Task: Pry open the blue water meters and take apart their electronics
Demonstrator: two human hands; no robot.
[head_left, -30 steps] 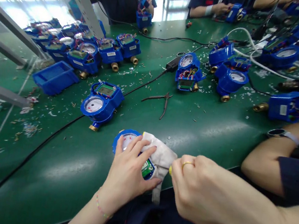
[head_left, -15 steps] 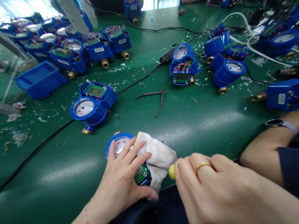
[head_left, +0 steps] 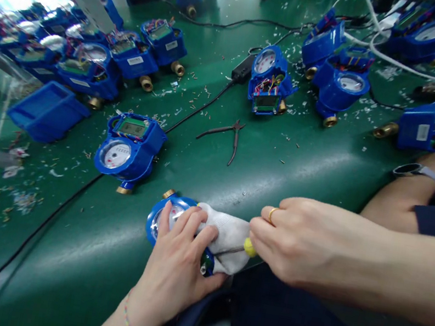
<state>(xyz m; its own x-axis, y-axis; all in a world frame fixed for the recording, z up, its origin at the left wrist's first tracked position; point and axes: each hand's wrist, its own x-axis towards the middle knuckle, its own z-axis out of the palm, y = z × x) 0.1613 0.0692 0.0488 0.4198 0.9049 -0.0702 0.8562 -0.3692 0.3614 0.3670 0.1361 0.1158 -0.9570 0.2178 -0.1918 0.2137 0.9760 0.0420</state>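
At the table's near edge my left hand [head_left: 178,259] is closed over a blue water meter [head_left: 153,220], thumb on the near side and fingers across its top. The meter's round dial is partly covered, and a sliver of its green circuit board shows by the thumb. A white cloth [head_left: 231,229], possibly a glove, lies over the meter's right end, partly under my fingertips. My right hand [head_left: 292,237] grips a screwdriver with a yellow handle [head_left: 250,247]. Its thin shaft runs left across the cloth toward the meter; the tip is hidden.
Pliers [head_left: 235,138] lie beyond the meter. Another meter [head_left: 130,148] stands to the left, near a blue bin [head_left: 48,111] and a black cable [head_left: 32,237]. Several meters crowd the far left and right. A co-worker's arm [head_left: 404,194] reaches in from the right.
My right hand has turned and shifted up and left, its forearm now more level. The meter and cloth have tilted slightly under my left hand. The camera view has shifted a little.
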